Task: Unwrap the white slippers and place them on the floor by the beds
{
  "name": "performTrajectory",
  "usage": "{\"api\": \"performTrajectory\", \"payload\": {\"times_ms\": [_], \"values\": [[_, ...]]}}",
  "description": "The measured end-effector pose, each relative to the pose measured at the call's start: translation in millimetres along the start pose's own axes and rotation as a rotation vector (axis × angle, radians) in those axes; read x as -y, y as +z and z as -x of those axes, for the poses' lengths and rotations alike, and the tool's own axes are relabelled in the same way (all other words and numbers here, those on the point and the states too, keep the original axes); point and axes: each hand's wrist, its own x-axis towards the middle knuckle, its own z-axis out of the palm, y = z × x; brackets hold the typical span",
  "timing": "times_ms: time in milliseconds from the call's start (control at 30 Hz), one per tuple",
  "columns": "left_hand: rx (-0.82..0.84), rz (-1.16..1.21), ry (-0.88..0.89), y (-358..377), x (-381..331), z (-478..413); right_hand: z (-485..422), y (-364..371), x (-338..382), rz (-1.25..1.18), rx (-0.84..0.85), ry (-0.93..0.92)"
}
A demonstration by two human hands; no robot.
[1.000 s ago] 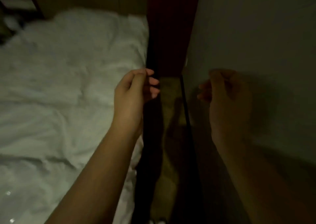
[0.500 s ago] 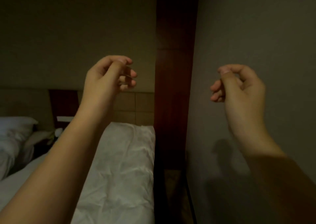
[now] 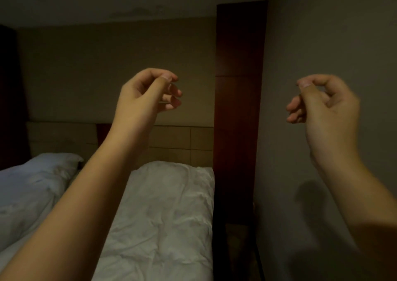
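— Hands?
— Left hand (image 3: 148, 93) raised in front of the padded headboard (image 3: 189, 143), thumb tip pressed to the forefinger tip, remaining fingers curled loosely beneath. Right hand (image 3: 326, 106) raised at about the same level against the plain wall (image 3: 335, 33), thumb likewise pinched to the forefinger. Nothing visible between either pair of fingertips; too dim to rule out something thin.
— Spacing?
— Well apart, with the dark wooden panel (image 3: 239, 108) standing between them in the background.
— Slippers?
— Not in view. Cannot tell where they lie relative to either hand.
— Surroundings?
— Near bed (image 3: 167, 216) below the left forearm, covered in a creased white sheet, edge close against the wooden panel. Second bed (image 3: 32, 190) at far left with white bedding. Narrow strip of floor (image 3: 238, 248) between the near bed and the wall, dark and unreadable.
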Motion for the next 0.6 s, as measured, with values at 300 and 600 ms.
{"api": "performTrajectory", "payload": {"times_ms": [300, 600], "values": [[-0.132, -0.102, -0.056, -22, -1, 34, 31, 39, -25, -0.152, 0.107, 0.113], [-0.295, -0.225, -0.076, -146, -35, 84, 109, 141, 4, -0.240, 0.242, 0.192]]}}
